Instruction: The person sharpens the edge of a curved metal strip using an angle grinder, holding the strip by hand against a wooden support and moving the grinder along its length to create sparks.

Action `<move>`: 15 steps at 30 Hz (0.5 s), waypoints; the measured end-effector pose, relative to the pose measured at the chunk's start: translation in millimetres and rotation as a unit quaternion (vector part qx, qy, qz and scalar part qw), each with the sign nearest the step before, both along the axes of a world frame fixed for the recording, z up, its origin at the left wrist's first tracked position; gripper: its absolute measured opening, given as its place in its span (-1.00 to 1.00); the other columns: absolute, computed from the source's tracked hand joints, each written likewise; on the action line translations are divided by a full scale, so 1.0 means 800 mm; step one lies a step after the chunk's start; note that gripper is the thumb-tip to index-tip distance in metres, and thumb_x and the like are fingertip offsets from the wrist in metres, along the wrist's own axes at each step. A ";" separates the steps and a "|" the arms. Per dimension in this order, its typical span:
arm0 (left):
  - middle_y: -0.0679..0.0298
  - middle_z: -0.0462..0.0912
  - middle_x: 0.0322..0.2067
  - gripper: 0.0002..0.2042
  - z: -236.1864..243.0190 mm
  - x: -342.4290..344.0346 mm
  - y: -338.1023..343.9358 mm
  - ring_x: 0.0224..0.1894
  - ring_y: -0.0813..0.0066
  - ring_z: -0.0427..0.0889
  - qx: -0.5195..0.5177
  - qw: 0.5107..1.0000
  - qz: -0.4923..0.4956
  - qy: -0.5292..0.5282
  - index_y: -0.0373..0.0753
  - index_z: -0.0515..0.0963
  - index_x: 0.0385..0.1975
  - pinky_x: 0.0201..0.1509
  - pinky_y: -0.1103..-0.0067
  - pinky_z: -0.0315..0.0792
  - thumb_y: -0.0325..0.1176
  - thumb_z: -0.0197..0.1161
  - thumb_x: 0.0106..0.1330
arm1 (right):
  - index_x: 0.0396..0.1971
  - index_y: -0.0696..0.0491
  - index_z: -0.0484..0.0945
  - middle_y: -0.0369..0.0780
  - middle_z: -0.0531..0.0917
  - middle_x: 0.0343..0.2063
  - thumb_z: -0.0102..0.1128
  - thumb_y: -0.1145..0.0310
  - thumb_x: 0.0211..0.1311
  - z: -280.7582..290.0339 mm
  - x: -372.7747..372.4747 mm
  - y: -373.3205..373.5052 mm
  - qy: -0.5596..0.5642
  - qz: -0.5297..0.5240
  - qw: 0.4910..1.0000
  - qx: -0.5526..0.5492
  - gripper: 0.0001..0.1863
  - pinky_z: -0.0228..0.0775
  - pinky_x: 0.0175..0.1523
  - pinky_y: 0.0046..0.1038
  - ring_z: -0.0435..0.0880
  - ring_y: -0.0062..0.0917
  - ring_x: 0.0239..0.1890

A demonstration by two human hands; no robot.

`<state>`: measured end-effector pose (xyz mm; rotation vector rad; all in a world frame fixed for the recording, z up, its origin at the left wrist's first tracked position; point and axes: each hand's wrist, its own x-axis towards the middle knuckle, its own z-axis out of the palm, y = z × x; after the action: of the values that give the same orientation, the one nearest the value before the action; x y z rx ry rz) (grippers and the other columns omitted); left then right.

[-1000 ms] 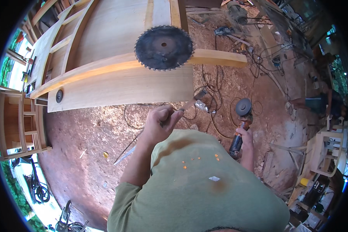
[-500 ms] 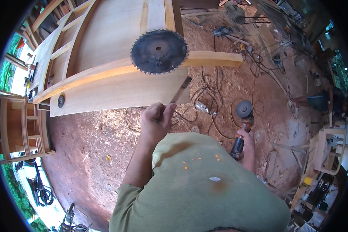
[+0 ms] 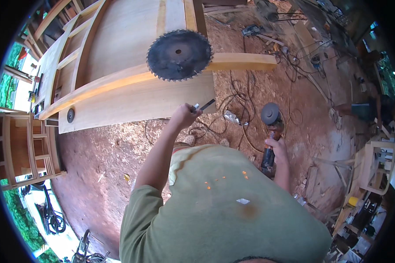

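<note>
My left hand is closed on a narrow dark metal blade, with a small silvery part by my fingers, at the front edge of a pale plywood board. My right hand grips an angle grinder, its grey disc on top. A large black toothed circular saw blade lies across a long timber on the wooden panel assembly. A small dark disc rests at the board's left end.
The reddish floor holds shavings, tangled cables and tools. A wooden cabinet frame stands at left, motorbikes beyond. At right are wooden frames and another person's legs in dark shorts.
My left hand has moved up toward the board's edge, and the blade in it has turned from steep to flatter. My right hand has raised the grinder slightly and shifted it left.
</note>
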<state>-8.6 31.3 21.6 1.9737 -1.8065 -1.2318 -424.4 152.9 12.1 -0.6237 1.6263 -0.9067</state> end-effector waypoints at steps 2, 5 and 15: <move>-0.08 0.68 -0.48 -0.55 -0.011 0.000 -0.014 -0.33 0.00 0.71 0.030 0.999 -0.027 -0.026 -0.35 0.68 -0.37 -0.18 0.23 0.52 0.04 0.36 0.24 | -0.26 0.07 0.50 -0.35 0.55 -0.49 0.41 0.45 -0.08 0.000 0.013 -0.005 0.000 0.024 1.000 -0.003 -0.66 0.44 -0.38 -0.51 0.54 -0.62 -0.54; -0.04 0.73 -0.33 -0.57 -0.015 0.003 -0.027 -0.22 0.04 0.73 0.080 0.994 -0.058 -0.049 -0.29 0.69 -0.22 -0.09 0.26 0.54 0.02 0.37 0.22 | -0.26 0.09 0.51 -0.33 0.57 -0.49 0.44 0.43 -0.13 -0.005 0.026 -0.013 0.012 0.062 0.998 -0.003 -0.63 0.41 -0.39 -0.50 0.56 -0.60 -0.54; -0.03 0.74 -0.23 -0.54 -0.027 -0.001 -0.045 -0.14 0.02 0.72 0.027 0.990 -0.098 -0.096 -0.28 0.71 -0.19 0.01 0.27 0.56 0.00 0.46 0.11 | -0.17 0.23 0.52 -0.18 0.65 -0.38 0.50 0.34 -0.23 0.000 0.084 -0.043 0.186 0.204 0.961 0.004 -0.46 0.51 -0.24 -0.36 0.67 -0.45 -0.34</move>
<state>-9.1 -4.6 -0.3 2.0469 -2.1254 -1.1908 -357.3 118.8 12.3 -1.1275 1.7358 -0.4958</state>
